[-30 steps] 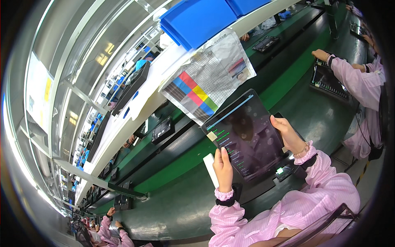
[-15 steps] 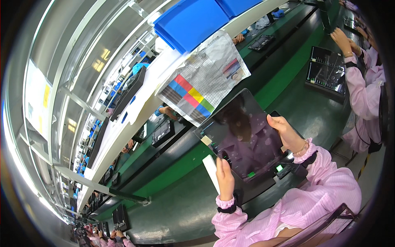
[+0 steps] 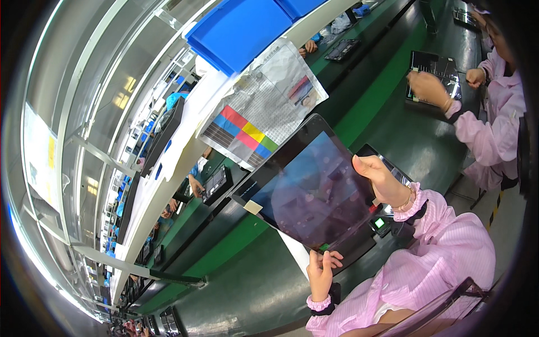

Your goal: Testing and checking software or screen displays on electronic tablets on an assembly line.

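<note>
A dark glossy tablet (image 3: 314, 185) is held tilted above the bench, its screen showing a bluish area and reflections. My right hand (image 3: 383, 181) is closed round its right edge, thumb on the front. At the lower edge, beside a small green tab (image 3: 324, 246), the curled fingers of my left hand (image 3: 321, 274) touch the tablet. A tan sticker (image 3: 253, 208) sits on its left corner. Below my right hand, a small device with a lit green display (image 3: 379, 223) lies on the bench. A white strip (image 3: 296, 251) shows partly from under the tablet.
A printed paper sheet with coloured blocks (image 3: 264, 106) hangs from the shelf below a blue bin (image 3: 241, 36). At the right, a co-worker's hand (image 3: 429, 89) is over another black panel (image 3: 415, 62). Across the bench, other hands are near a black device (image 3: 217, 184).
My left hand has moved from the tablet's left side to its lower edge. The tablet has shifted left and its screen now shows a bluish area. The co-worker's hand has moved over the panel.
</note>
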